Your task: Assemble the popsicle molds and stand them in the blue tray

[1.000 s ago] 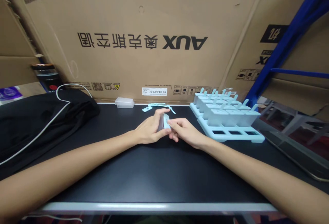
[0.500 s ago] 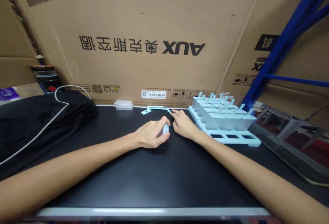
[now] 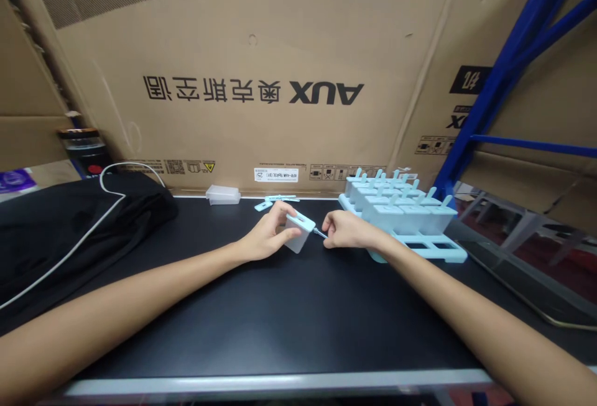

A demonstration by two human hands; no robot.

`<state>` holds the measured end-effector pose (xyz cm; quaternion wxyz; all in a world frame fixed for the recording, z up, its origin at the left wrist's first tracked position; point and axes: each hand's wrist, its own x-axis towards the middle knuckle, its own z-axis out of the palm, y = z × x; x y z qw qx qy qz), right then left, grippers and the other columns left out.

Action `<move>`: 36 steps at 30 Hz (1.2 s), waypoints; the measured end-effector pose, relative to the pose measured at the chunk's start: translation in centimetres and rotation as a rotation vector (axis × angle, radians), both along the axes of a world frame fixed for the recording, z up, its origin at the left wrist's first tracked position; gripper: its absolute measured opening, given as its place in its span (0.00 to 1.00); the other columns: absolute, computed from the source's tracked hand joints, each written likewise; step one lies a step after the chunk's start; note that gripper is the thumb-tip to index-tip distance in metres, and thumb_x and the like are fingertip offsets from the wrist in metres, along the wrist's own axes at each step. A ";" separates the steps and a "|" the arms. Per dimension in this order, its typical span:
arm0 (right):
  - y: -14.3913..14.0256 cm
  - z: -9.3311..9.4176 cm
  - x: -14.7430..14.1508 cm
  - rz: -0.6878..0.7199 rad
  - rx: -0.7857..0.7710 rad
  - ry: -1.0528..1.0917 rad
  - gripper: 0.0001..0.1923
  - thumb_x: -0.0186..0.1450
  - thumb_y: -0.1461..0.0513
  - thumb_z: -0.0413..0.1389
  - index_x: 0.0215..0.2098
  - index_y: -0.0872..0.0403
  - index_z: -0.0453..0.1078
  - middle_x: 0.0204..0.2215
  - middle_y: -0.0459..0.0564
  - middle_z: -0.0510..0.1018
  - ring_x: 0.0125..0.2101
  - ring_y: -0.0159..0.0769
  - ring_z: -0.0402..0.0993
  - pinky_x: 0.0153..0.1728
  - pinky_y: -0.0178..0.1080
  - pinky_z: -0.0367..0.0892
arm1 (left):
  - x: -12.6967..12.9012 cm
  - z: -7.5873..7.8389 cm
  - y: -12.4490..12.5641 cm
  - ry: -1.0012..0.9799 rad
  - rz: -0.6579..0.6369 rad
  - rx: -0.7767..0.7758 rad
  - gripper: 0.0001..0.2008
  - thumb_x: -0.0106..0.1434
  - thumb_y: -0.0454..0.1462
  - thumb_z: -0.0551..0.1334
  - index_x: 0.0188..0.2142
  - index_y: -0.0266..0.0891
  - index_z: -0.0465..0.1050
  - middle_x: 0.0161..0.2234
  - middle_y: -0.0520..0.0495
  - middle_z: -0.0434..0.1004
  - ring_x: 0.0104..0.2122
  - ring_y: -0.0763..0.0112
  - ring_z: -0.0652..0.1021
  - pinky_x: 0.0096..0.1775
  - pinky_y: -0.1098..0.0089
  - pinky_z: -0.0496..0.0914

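My left hand [image 3: 270, 232] grips a popsicle mold [image 3: 296, 242], a clear cup capped by a light-blue lid [image 3: 301, 220] with a slot in it. The mold is tilted just above the black table. Between the fingertips of my right hand [image 3: 342, 229] is a light-blue popsicle stick [image 3: 319, 232], its far end close to the lid; whether they touch I cannot tell. Behind my left hand lie a loose blue lid [image 3: 263, 206] and several loose sticks [image 3: 282, 198]. Farther left, a clear mold cup [image 3: 223, 194] rests on its side.
On the right stands a light-blue rack [image 3: 450, 254] of several molds with sticks up. A black cloth [image 3: 93, 226] with a white cable [image 3: 93, 233] covers the left. A dark jar [image 3: 85, 150] is behind it. Cardboard [image 3: 224, 33] walls the back; a blue metal frame [image 3: 501, 76] stands right.
My right hand has picked up a stick and drawn it back toward me, beside the mold. My left hand has turned the mold so its lid and clear cup show.
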<state>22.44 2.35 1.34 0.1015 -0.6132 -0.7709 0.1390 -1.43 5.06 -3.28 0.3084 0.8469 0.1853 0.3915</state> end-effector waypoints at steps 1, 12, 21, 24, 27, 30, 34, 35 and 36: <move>-0.1 0.5 0.2 -0.005 -0.016 0.019 0.09 0.48 0.62 0.61 0.29 0.55 0.71 0.26 0.46 0.78 0.26 0.33 0.72 0.25 0.33 0.61 | 0.1 0.1 0.0 -0.018 0.000 -0.052 0.15 0.67 0.44 0.59 0.46 0.43 0.54 0.47 0.43 0.68 0.40 0.68 0.77 0.37 0.65 0.72; -2.8 3.5 -2.4 0.224 0.188 0.869 0.11 0.56 0.56 0.61 0.28 0.54 0.66 0.22 0.43 0.70 0.23 0.28 0.66 0.26 0.34 0.63 | 1.2 0.6 -1.7 -0.106 0.044 -0.279 0.32 0.50 0.42 0.75 0.43 0.43 0.55 0.31 0.50 0.80 0.31 0.64 0.83 0.34 0.64 0.78; -3.0 3.0 -2.6 0.225 0.145 0.668 0.10 0.58 0.57 0.60 0.26 0.56 0.70 0.21 0.43 0.68 0.23 0.27 0.60 0.25 0.34 0.56 | 1.3 0.5 -1.8 -0.137 0.040 -0.278 0.33 0.49 0.42 0.76 0.40 0.43 0.52 0.28 0.52 0.80 0.27 0.68 0.82 0.29 0.71 0.76; -3.1 3.0 -2.6 0.253 0.106 0.658 0.12 0.58 0.55 0.62 0.31 0.56 0.72 0.24 0.44 0.70 0.25 0.29 0.61 0.27 0.35 0.58 | 1.3 0.6 -1.9 -0.130 0.064 -0.249 0.32 0.49 0.42 0.75 0.39 0.43 0.51 0.29 0.52 0.80 0.26 0.69 0.81 0.28 0.72 0.75; -3.1 2.9 -2.4 0.293 0.100 0.640 0.16 0.57 0.53 0.63 0.37 0.55 0.72 0.26 0.44 0.69 0.26 0.29 0.60 0.26 0.34 0.57 | 1.3 0.7 -2.0 -0.123 0.078 -0.205 0.31 0.51 0.42 0.74 0.38 0.43 0.51 0.27 0.54 0.78 0.25 0.71 0.80 0.26 0.73 0.74; -3.2 2.8 -2.0 0.309 0.131 0.600 0.16 0.58 0.52 0.63 0.38 0.55 0.71 0.23 0.41 0.63 0.24 0.27 0.56 0.24 0.34 0.53 | 1.3 0.6 -1.9 -0.112 0.082 -0.167 0.30 0.52 0.43 0.74 0.37 0.44 0.50 0.24 0.58 0.74 0.22 0.74 0.77 0.23 0.75 0.70; -3.1 2.5 -1.9 0.336 0.170 0.515 0.15 0.61 0.53 0.60 0.38 0.55 0.70 0.21 0.39 0.60 0.23 0.26 0.55 0.24 0.33 0.53 | 1.2 0.4 -1.8 -0.088 0.078 -0.149 0.29 0.54 0.43 0.73 0.37 0.44 0.50 0.23 0.59 0.72 0.21 0.73 0.77 0.23 0.75 0.69; -3.0 2.5 -1.9 0.354 0.183 0.492 0.14 0.61 0.53 0.60 0.38 0.55 0.69 0.21 0.39 0.62 0.23 0.26 0.56 0.25 0.33 0.54 | 1.1 0.4 -1.8 -0.084 0.075 -0.146 0.29 0.54 0.43 0.72 0.38 0.44 0.50 0.23 0.59 0.72 0.21 0.73 0.77 0.23 0.75 0.69; -3.0 2.6 -1.9 0.375 0.198 0.465 0.14 0.62 0.52 0.60 0.37 0.55 0.69 0.22 0.40 0.64 0.23 0.26 0.57 0.25 0.33 0.55 | 1.1 0.3 -1.8 -0.081 0.068 -0.145 0.28 0.54 0.43 0.72 0.38 0.44 0.50 0.23 0.59 0.72 0.22 0.73 0.77 0.23 0.75 0.69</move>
